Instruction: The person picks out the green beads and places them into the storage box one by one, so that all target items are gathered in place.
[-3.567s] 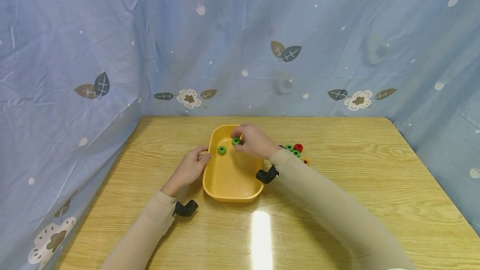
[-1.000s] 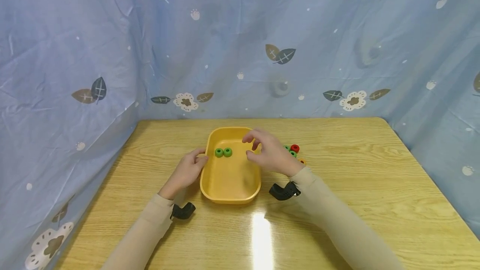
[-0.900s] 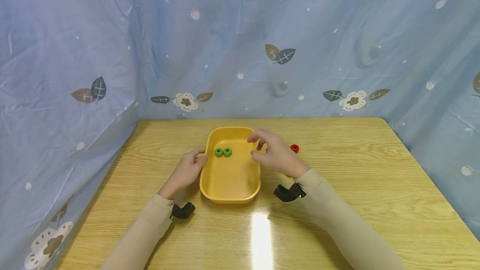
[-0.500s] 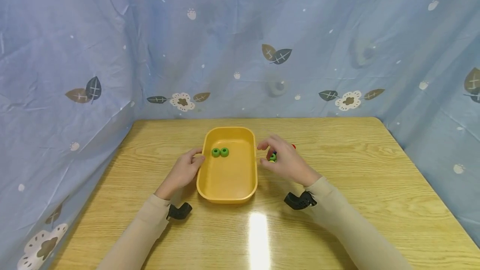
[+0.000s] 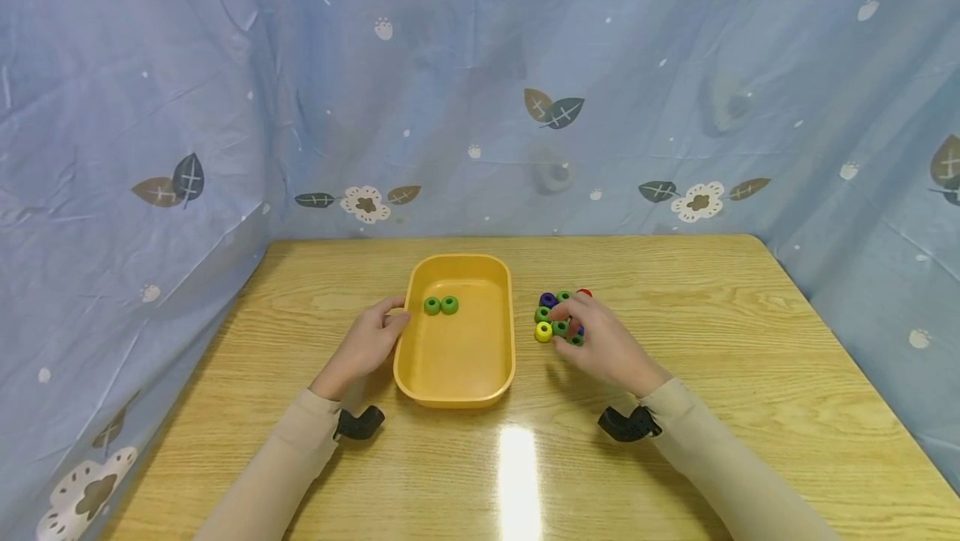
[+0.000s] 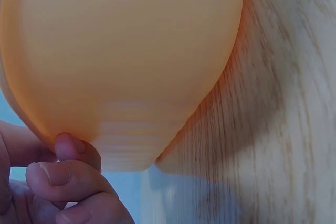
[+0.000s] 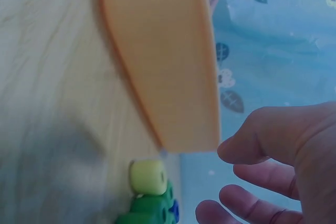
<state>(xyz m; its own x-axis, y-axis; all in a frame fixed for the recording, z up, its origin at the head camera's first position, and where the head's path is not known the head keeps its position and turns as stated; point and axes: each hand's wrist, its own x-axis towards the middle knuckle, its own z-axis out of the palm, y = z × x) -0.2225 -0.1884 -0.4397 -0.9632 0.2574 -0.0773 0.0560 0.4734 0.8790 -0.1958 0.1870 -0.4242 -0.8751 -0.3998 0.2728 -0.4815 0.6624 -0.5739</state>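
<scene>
A yellow-orange plastic tray [image 5: 456, 366] stands on the table with two green beads [image 5: 449, 305] side by side inside. My left hand [image 5: 369, 343] grips its left rim, thumb at the edge; the left wrist view shows curled fingers [image 6: 79, 182] against the tray wall [image 6: 131, 51]. To the tray's right lies a cluster of round holed beads: a yellow bead [image 5: 543, 332], a purple bead [image 5: 548, 299], several green beads [image 5: 543, 314], and blue and red ones partly covered. My right hand [image 5: 613, 348] hovers over the cluster, fingers loosely bent and apart, holding nothing.
The wooden table [image 5: 712, 316] extends right of the beads and in front of the tray. A blue patterned curtain [image 5: 465, 91] hangs behind and at both sides. Each wrist carries a black camera mount [image 5: 628, 424].
A second green bead was set in the tray beside the first. My empty right hand then moved right, from above the tray to the cluster, uncovering the yellow and purple beads. The left hand stays.
</scene>
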